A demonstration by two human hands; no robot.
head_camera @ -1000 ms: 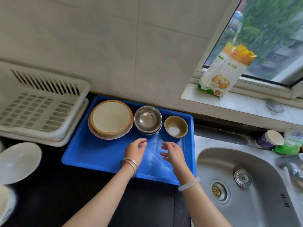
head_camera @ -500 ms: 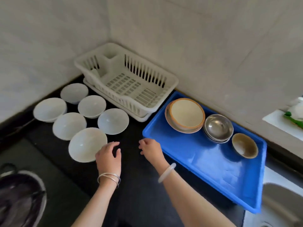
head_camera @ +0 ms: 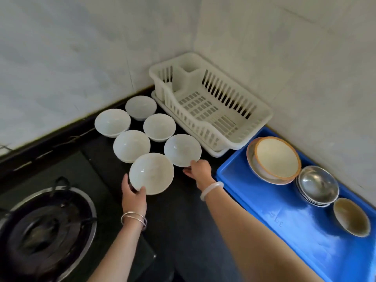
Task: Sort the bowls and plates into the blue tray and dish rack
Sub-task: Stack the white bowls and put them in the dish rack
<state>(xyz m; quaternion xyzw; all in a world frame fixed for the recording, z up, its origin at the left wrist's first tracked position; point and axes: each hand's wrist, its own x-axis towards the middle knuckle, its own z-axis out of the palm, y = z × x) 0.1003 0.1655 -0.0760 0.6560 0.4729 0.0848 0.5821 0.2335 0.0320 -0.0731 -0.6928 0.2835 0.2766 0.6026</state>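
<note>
Bowls, six white ones, are sitting in a cluster on the dark bench, left of the dish rack [head_camera: 209,110], none sorted yet. Nearest bowl [head_camera: 151,173] is being taken at its near-left rim by the left hand [head_camera: 133,195]: thumb over the edge, fingers under, so that grip is closing on it, though whether the bowl is lifting off the bench can't be told. The next bowl [head_camera: 182,150], just beside the rack's front corner, is being touched at its near rim by the right hand [head_camera: 198,171]; fingertips are curling at the edge, but a firm grip can't be confirmed. The other four white bowls are lying further back w/ nobody touching them.

The rack is standing empty against the wall, nothing loaded. The blue tray [head_camera: 284,220], right of the rack, is already carrying a cream bowl w/ orange rim [head_camera: 277,157] on a plate, a stack of steel bowls [head_camera: 317,185] and a small brown bowl [head_camera: 351,216] along its far side; the near half is bare.

Judging by this, approx. a third of the job is looking done; six white bowls are waiting, prob. bound for the rack. A gas burner [head_camera: 43,231] is sitting at lower left, away from the work.
</note>
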